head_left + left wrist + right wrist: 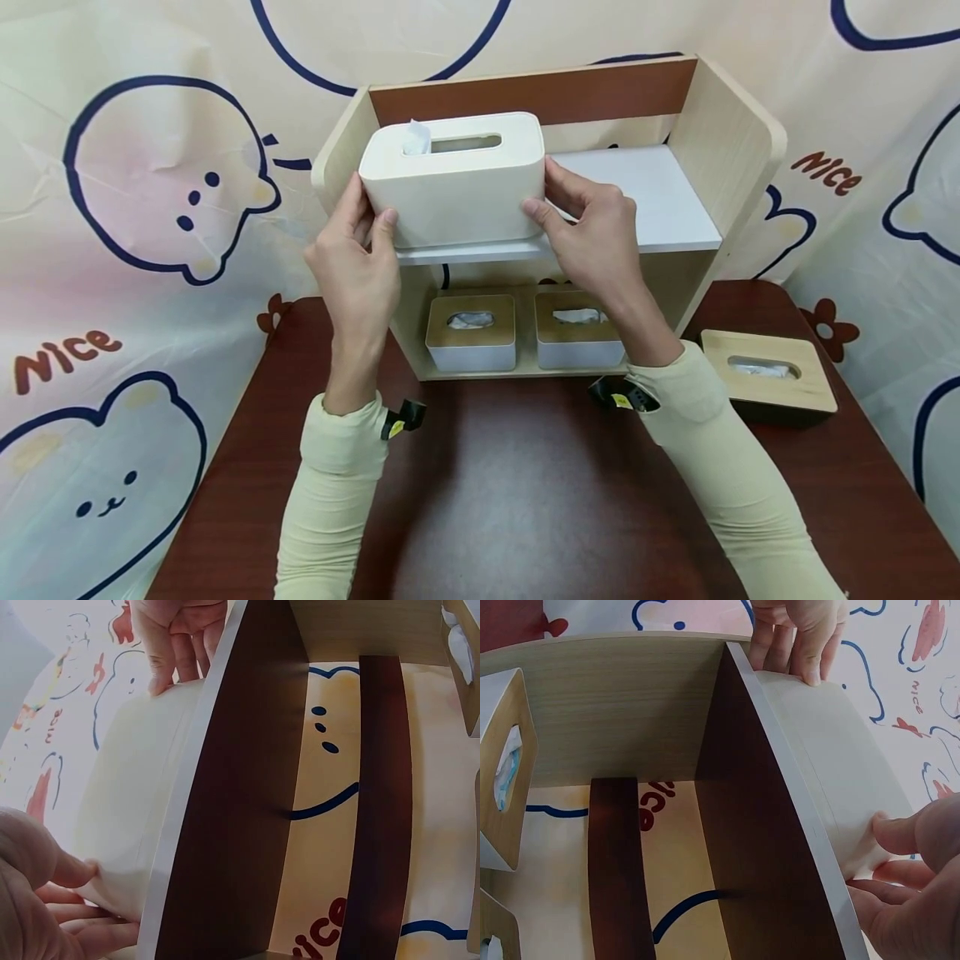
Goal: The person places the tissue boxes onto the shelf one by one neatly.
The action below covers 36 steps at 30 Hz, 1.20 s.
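A cream tissue box (465, 200) with a slot in its top and a bit of tissue showing stands at the left of the upper white shelf (660, 196). My left hand (356, 258) grips its left end, thumb on the front face and fingers round the side. At the opposite end my right hand (592, 225) holds it the same way. Both wrist views show the tissue box (135, 787) at the white shelf edge, between the left hand (45, 892) and the right hand (915, 877). Its back is hidden.
On the lower level of the wooden shelf unit (738, 142) sit two white tissue boxes with wooden lids, one left (471, 333) and one right (577, 329). A black tissue box with a wooden lid (772, 371) lies on the dark table (517, 483) at right.
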{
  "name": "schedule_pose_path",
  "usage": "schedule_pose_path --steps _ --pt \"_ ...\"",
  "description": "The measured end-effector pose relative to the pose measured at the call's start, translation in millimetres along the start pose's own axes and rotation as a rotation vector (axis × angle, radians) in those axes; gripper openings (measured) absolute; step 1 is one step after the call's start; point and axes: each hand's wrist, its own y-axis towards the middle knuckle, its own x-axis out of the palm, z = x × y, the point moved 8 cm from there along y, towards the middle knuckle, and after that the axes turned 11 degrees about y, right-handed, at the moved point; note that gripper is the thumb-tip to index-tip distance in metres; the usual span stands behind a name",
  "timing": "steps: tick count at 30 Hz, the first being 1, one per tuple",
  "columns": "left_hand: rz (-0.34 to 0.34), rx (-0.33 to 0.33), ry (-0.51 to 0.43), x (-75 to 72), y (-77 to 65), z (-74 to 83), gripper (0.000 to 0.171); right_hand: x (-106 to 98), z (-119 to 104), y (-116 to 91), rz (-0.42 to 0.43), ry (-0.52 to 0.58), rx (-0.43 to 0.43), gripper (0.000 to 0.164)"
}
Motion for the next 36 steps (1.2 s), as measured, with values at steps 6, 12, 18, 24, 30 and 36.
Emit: schedule_pose_path --steps 6,12,18,24,30,36 --pt "0.007 0.001 0.019 -1.7 -7.3 -1.7 0.054 -3 4 -3 0.001 0.031 0.029 0.058" --pt "0.044 0.032 0.042 -15.3 -26.2 -2.8 0.052 -15 5 -20 0.019 0.054 0.034 0.056" --pt "0.058 0.066 0.008 -29.5 -54.0 -4.5 0.049 -28 4 -48 0.046 0.09 -0.041 0.049" --pt "-0.002 0.088 -0.02 -28.1 -80.8 -8.3 0.048 -38 14 -78 0.047 0.16 -0.086 0.046" --pt "-0.055 0.094 -0.03 -16.1 -102.4 -21.6 0.048 -47 40 -104 0.066 0.158 -0.05 0.048" --pt "-0.12 0.034 -0.017 6.3 -122.4 -42.8 0.05 -56 72 -123 0.093 0.141 0.021 0.046"
